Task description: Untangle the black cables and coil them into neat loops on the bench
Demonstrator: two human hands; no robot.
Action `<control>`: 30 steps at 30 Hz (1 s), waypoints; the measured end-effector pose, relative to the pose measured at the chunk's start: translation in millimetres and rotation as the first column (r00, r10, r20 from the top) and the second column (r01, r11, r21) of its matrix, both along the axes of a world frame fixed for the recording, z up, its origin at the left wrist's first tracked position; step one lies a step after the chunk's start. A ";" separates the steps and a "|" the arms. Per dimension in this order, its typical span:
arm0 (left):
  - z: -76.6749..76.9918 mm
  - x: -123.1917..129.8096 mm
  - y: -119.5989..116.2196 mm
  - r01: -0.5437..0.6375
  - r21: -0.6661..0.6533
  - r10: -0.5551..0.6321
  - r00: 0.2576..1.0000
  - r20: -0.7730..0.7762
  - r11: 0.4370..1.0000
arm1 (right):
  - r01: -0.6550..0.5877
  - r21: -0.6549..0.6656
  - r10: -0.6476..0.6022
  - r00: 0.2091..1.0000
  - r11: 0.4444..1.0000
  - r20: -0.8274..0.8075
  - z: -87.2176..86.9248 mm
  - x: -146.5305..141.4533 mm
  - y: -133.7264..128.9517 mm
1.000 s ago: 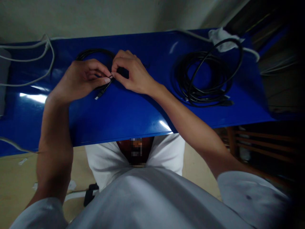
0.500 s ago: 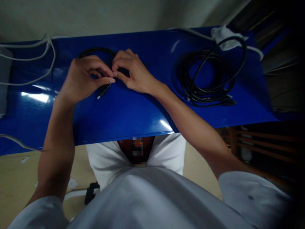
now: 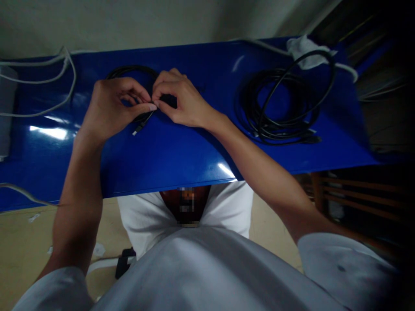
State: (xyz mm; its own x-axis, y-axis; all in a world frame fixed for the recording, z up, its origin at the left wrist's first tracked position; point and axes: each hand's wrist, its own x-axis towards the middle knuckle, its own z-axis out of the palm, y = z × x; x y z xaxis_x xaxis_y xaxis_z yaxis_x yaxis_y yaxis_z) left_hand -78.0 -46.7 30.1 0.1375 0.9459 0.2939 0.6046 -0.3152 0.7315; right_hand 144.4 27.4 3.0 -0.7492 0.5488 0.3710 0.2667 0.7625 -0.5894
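Observation:
A black coiled cable (image 3: 131, 68) lies on the blue table (image 3: 181, 155), partly hidden under my hands. Its plug (image 3: 138, 128), with a pale metal tip, pokes out below my left hand. My left hand (image 3: 112, 103) has thumb and index finger pinched together at the coil's right side. Opposite it, the thumb and index finger of my right hand (image 3: 184, 99) are pinched too, and the fingertips of both hands nearly meet. Whatever sits between them is too small and too hidden to name.
To the right lies a larger black cable coil (image 3: 279, 135), one loop rising toward a crumpled white wrapping (image 3: 306, 52) on a white cord. White cables (image 3: 73, 88) and a grey box (image 3: 7, 112) occupy the left end. A slatted wooden chair (image 3: 359, 185) stands at the lower right.
Both hands stay in almost the same place, still pinching. The fingertips shift only very slightly; the coils and the plug look unmoved on the table.

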 end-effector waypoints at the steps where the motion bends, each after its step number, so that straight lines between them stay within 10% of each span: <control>1: 0.3 -0.5 -0.3 0.002 0.010 -0.002 1.000 -0.015 1.000 | -0.002 0.002 0.002 1.000 1.000 0.006 -0.1 -0.2 0.1; 30: 6.1 -5.0 -3.6 0.054 0.004 -0.053 0.995 -0.089 0.999 | 0.063 0.009 -0.063 0.997 0.998 -0.034 -4.2 -2.1 -1.1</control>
